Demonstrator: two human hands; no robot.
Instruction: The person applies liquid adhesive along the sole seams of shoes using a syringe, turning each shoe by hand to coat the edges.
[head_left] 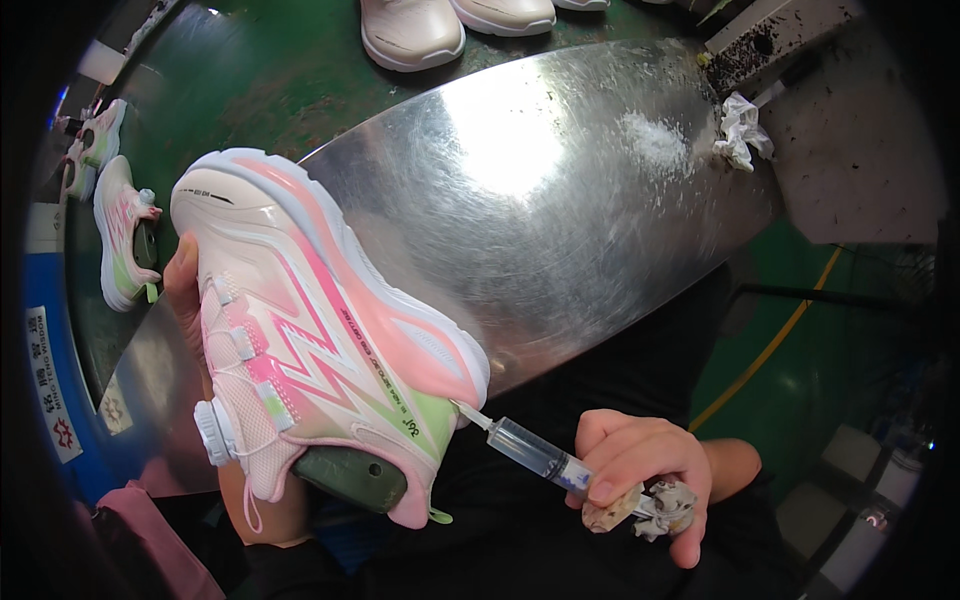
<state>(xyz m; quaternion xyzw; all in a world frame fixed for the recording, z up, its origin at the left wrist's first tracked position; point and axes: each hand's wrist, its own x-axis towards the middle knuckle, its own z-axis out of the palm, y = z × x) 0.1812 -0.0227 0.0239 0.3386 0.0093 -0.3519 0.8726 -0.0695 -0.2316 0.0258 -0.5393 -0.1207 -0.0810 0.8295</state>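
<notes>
A pink, white and green sneaker point(330, 330) is held up on its side in front of me, its toe toward the far left. A dark green shoe last point(350, 478) fills its opening, and a white dial point(214, 432) sits on the tongue side. My left hand point(183, 285) grips the shoe from behind; most of its fingers are hidden. In my right hand point(640, 468) is a clear syringe point(527, 449), its tip at the seam between heel and sole. A crumpled, stained wad point(667, 508) is at the plunger end, by my fingers.
Under the shoe lies a shiny metal sheet point(600, 250) with white residue point(655, 143). A crumpled white tissue point(742, 132) rests near its right end. Pale shoes point(412, 32) stand on the green surface at the back, and similar pink-green sneakers point(126, 235) at the left.
</notes>
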